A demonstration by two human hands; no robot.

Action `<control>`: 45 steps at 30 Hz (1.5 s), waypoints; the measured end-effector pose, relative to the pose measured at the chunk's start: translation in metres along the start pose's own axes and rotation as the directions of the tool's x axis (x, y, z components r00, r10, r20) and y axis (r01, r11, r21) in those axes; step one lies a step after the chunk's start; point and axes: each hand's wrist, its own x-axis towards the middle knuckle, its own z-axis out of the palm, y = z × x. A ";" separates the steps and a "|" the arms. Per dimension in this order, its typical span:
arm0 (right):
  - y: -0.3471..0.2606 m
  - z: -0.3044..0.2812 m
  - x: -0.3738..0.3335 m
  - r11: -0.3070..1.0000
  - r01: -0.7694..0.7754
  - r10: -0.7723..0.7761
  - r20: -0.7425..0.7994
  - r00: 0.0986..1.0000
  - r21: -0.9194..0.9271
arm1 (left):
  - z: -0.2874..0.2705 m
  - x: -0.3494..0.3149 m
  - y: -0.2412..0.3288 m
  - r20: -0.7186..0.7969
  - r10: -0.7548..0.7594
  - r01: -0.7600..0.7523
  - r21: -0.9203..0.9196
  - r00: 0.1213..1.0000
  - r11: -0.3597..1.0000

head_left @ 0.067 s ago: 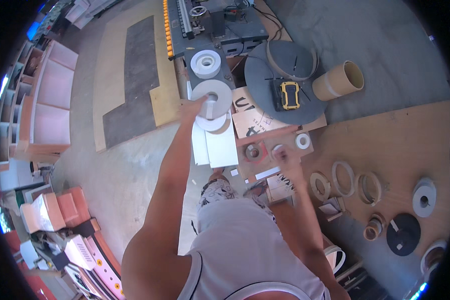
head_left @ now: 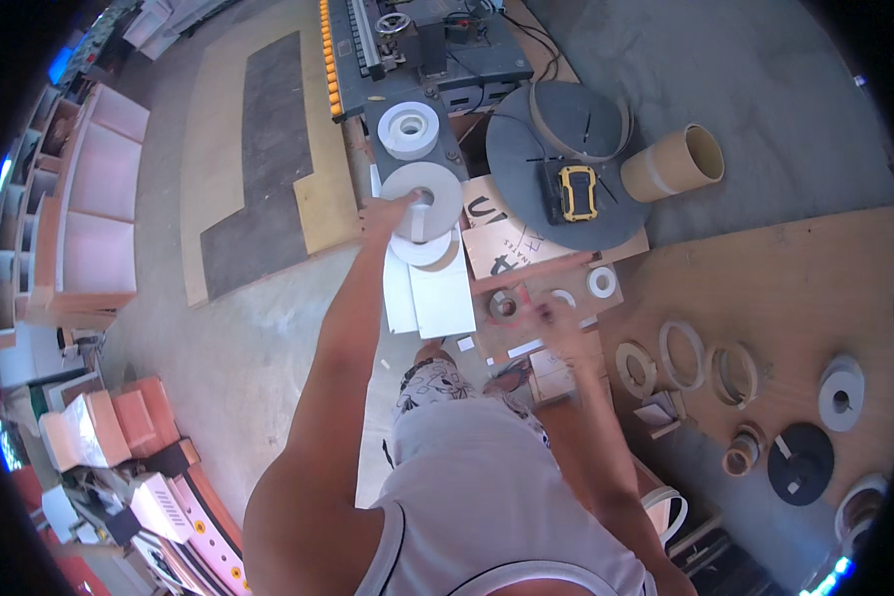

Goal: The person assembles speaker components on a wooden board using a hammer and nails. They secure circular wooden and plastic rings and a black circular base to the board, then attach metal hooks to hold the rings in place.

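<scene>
My left hand [head_left: 391,212] grips a flat grey roll of edge banding [head_left: 435,181], with fingers at its centre hole. Partly under that roll lies a white roll [head_left: 419,250], on white panels [head_left: 441,308]. My right hand [head_left: 560,326], smeared by motion, is over the low wooden board on the right; whether it holds anything does not show. Just beyond its fingers lies a small white roll [head_left: 564,297], partly hidden. Left of the hand sits a brown tape roll [head_left: 504,304] on a red mark, and further right a white tape roll [head_left: 601,281].
A grey machine [head_left: 437,60] with orange rollers stands ahead, a white roll [head_left: 408,130] at its near end. On a round dark table [head_left: 515,199] rests a yellow-black device [head_left: 578,193], beside a cardboard tube [head_left: 673,171]. Several band rolls [head_left: 682,355] lie right; shelving [head_left: 97,214] stands left.
My right hand has shifted a little to the left, uncovering more of the small white roll. The left hand stays on the grey roll.
</scene>
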 end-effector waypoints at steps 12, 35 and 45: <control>-0.101 0.095 0.184 0.997 0.052 -0.074 -0.473 0.878 -0.059 | -0.046 0.002 -0.014 -0.081 0.334 -0.343 -0.286 0.939 0.895; -0.116 0.162 0.489 0.828 -0.117 -0.057 -0.289 0.956 -0.549 | -0.243 -0.098 -0.361 -0.148 0.311 -0.344 -0.334 0.939 0.878; -0.117 -0.004 0.143 0.987 0.163 -0.141 -0.447 0.884 0.010 | -0.264 0.019 -0.081 -0.189 0.414 -0.380 -0.809 0.891 0.449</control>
